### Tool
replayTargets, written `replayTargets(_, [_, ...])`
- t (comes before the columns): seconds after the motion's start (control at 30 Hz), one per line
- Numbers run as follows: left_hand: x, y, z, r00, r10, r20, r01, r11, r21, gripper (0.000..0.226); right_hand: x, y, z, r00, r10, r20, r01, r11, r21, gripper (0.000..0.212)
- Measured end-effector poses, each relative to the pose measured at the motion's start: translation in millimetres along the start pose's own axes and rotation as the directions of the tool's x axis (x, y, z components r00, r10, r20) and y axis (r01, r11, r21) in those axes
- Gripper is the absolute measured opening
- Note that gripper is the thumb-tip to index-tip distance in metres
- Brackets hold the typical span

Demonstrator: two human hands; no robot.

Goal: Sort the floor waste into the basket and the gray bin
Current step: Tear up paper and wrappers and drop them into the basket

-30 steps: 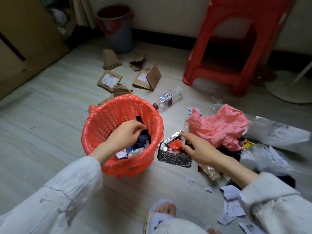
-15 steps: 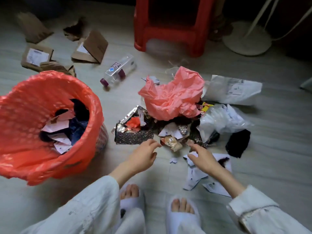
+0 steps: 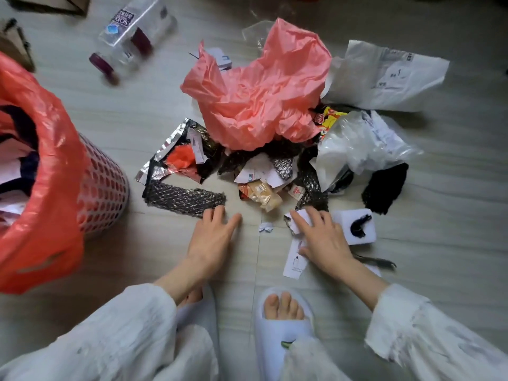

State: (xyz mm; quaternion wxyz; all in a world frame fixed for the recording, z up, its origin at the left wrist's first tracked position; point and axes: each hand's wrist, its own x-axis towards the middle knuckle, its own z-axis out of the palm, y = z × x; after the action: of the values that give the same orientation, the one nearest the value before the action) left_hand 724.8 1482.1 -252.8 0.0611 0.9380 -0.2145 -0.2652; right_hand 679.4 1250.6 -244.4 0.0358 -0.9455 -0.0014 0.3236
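A heap of floor waste lies ahead: a crumpled pink plastic bag, black bubble wrap, silver foil, white paper scraps and a tan wrapper. The basket, lined with an orange-red bag, stands at the left with paper and dark scraps inside. My left hand rests open on the floor, fingertips at the bubble wrap's edge. My right hand presses on white paper scraps, fingers spread. The gray bin is out of view.
A clear plastic bottle lies at the upper left, cardboard pieces beyond it. A white mailer bag and clear plastic lie right of the heap, with a black scrap and a white block. My slippered feet are below.
My left hand came out of the basket and moved right to the heap. My right hand dropped from the foil piece to the paper scraps. The view tilted down and right.
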Motion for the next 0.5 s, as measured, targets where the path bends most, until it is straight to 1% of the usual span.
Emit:
replayTargets(0.1, [-1.7, -2.2, 1.6, 1.0, 0.018, -0.02, -0.019, 0.998, -0.068, 0.045, -1.1, 0.0, 0.6, 1.0, -0.01, -0.016, 0.012, 0.997, 0.076, 0.068])
replayTargets(0.2, [-1.4, -1.4, 1.7, 0.998, 0.057, 0.035, -0.054, 0.996, -0.076, 0.029, -5.2, -2.2, 4.1, 0.999, -0.041, -0.014, 0.043, 0.988, 0.15, 0.054])
replayTargets(0.27, [0.1, -0.1, 0.7, 0.996, 0.066, 0.061, -0.062, 0.995, -0.076, 0.024, -6.6, -2.5, 6.1, 0.999, -0.04, -0.017, 0.042, 0.981, 0.189, 0.05])
replayTargets(0.37, [2.3, 1.6, 1.5, 0.994, 0.055, 0.094, -0.049, 0.996, -0.068, 0.023, -4.9, -1.5, 6.7, 0.999, -0.034, -0.027, 0.039, 0.972, 0.231, 0.049])
replayTargets(0.4, [2.9, 3.3, 2.3, 0.994, 0.075, 0.079, -0.069, 0.995, -0.07, 0.023, -4.2, -1.5, 6.8, 0.999, -0.036, -0.026, 0.041, 0.969, 0.242, 0.05])
replayTargets(0.43, [3.5, 6.6, 2.1, 0.992, 0.124, 0.036, -0.122, 0.99, -0.072, 0.022, -3.3, -1.4, 7.2, 0.999, -0.041, -0.025, 0.046, 0.968, 0.247, 0.052])
replayTargets(0.5, [7.1, 13.6, 2.0, 0.963, 0.267, -0.04, -0.269, 0.962, -0.04, 0.012, -2.4, -1.3, 8.5, 0.999, -0.044, -0.025, 0.049, 0.968, 0.247, 0.052])
